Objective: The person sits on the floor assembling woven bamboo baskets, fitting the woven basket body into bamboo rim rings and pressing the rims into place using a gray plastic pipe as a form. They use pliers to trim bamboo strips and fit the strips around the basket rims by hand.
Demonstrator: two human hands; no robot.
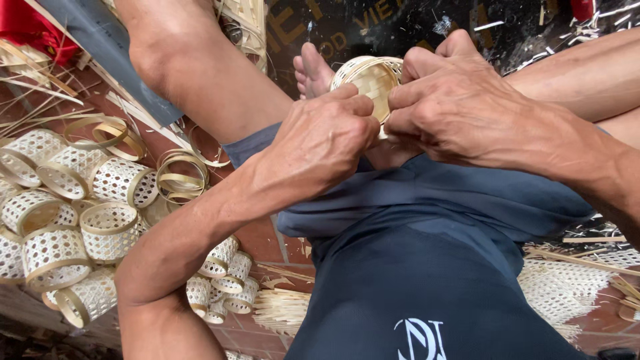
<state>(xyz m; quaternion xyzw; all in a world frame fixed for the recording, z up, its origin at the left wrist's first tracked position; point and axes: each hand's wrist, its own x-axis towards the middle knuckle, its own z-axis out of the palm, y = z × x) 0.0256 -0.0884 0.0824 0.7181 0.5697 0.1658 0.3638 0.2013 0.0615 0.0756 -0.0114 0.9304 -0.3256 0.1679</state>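
Dark shorts (427,293) nearest | your left hand (320,143) and right hand (460,110): fingers clamped on small woven basket (370,80) | pinch its rim strip tight, press evenly, steady it over your knee

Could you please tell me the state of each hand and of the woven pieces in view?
small woven basket: held up, gripped by both hands.
left hand: closed, pinching basket rim.
right hand: closed, pinching basket rim.
finished woven cylinders: piled on floor.
bamboo rings: loose, stacked.
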